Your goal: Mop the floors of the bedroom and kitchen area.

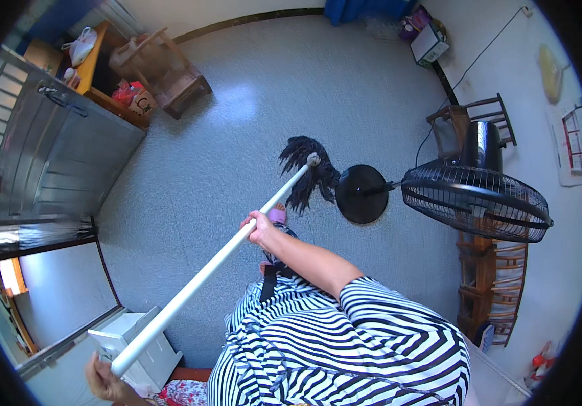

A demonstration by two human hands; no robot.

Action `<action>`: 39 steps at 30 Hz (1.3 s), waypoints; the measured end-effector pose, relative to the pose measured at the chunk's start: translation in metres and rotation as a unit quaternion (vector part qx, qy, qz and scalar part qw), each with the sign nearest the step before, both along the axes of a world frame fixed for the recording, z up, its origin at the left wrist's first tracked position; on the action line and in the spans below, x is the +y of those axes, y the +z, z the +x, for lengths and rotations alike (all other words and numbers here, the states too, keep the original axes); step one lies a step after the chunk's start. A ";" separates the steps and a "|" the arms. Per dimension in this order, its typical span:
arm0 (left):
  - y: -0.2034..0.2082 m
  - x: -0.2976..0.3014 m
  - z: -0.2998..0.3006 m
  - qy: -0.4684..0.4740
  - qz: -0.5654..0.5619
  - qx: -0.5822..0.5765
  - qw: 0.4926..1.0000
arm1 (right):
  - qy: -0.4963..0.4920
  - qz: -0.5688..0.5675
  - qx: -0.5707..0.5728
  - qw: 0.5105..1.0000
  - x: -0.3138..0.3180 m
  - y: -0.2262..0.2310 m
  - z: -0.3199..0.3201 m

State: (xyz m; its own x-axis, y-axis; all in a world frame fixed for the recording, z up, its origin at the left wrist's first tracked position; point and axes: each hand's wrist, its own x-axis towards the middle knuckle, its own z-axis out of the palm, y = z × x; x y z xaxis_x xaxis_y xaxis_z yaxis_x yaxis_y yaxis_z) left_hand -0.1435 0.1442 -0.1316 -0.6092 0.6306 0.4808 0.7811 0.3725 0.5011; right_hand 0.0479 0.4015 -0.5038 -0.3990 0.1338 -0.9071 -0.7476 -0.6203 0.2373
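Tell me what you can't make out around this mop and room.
In the head view:
Floor under the black mop head: hidden by it.
Grip of the left hand on the white pole: too small and blurred.
Inside of the white bag: hidden by its plastic.
Blue object: cut off by the upper edge.

Hands (261, 229) (103, 380): two. Mop (203, 277): one. Standing fan (473, 194): one. Yellow-topped table (95, 59): one.

Left forearm (130, 398): cut off below.
Mop handle (196, 285): contact with left hand (103, 380) hard to confirm.
Blue object (365, 11): cropped at top.
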 end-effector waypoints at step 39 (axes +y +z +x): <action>-0.050 0.691 -0.028 -0.567 -0.064 -0.037 0.820 | -0.433 0.103 -0.098 0.890 0.426 0.028 0.046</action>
State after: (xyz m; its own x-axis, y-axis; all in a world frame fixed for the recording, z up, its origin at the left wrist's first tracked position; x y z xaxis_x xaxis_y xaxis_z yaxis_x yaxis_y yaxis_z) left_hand -0.1711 0.8350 -0.1818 0.3801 0.8540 0.3552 0.6308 -0.5202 0.5757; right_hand 0.0941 0.8276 -0.4758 0.0987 0.4846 -0.8691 -0.9809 0.1943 -0.0030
